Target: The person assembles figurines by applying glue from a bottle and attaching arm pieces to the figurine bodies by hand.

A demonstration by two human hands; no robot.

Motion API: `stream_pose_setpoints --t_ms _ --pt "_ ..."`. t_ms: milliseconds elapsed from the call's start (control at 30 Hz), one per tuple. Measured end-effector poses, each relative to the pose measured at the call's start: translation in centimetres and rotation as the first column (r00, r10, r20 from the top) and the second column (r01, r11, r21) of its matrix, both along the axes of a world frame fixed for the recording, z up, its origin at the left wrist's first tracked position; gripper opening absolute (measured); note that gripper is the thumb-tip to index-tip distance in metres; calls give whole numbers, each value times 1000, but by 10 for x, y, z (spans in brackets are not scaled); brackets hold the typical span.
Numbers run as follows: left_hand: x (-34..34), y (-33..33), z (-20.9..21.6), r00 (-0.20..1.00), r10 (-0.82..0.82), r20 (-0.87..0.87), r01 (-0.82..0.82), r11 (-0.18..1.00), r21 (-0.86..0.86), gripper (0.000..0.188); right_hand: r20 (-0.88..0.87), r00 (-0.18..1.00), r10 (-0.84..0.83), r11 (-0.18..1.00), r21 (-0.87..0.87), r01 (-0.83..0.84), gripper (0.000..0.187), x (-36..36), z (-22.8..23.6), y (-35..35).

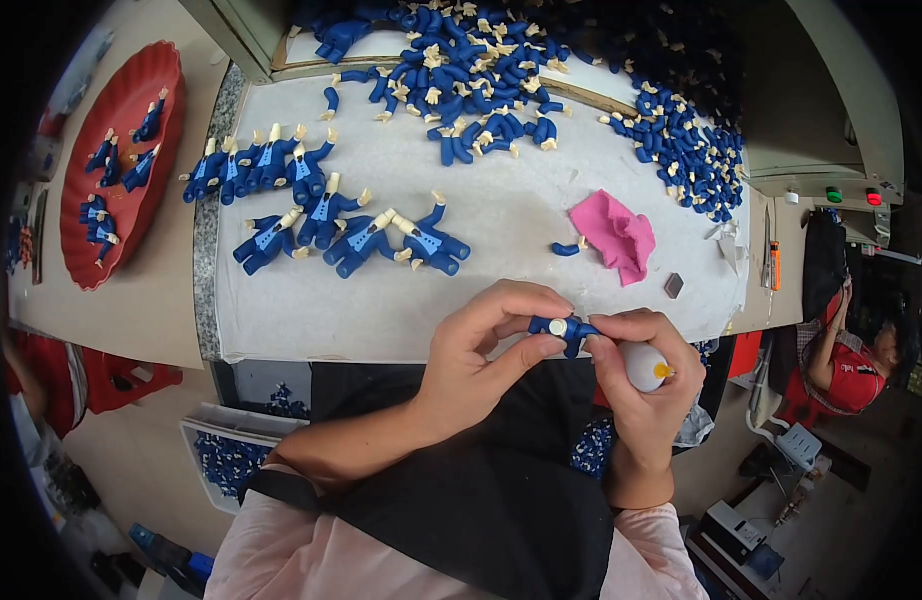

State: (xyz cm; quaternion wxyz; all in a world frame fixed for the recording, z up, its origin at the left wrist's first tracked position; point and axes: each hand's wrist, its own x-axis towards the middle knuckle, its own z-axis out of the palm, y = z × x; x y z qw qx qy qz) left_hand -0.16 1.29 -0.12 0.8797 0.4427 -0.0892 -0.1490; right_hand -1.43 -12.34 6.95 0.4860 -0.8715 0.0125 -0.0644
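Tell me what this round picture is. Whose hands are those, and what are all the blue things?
The picture comes from a camera worn on a person's head, looking down, and its wide lens bends the edges round. The two hands belong to that person. The left hand and the right hand together pinch one small blue toy figure. The right hand also holds a small white bottle with a yellow tip. On the white table lie rows of figures, a big pile and a pink cloth. A red tray on the left holds more figures.
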Motion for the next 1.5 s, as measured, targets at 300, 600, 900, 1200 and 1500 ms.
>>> stream_pose_setpoints --t_ms 300,600,900,1200,1500 --pt "3 4 -1 929 72 364 -197 927 320 20 -214 975 -54 979 181 94 10 -2 -1 -1" --pt "7 3 2 861 151 485 -362 853 377 23 -162 986 -38 988 143 61 9 -3 -3 -1" --pt "2 2 -3 948 174 268 -251 924 287 24 -26 994 104 984 -141 -106 20 -2 5 2" --pt "1 -1 6 981 158 115 -182 951 248 22 -33 987 160 965 -206 -163 20 5 7 -2" --pt "1 -3 -3 967 202 155 -244 908 341 21 -131 958 256 952 -135 -273 29 14 -6 -11"
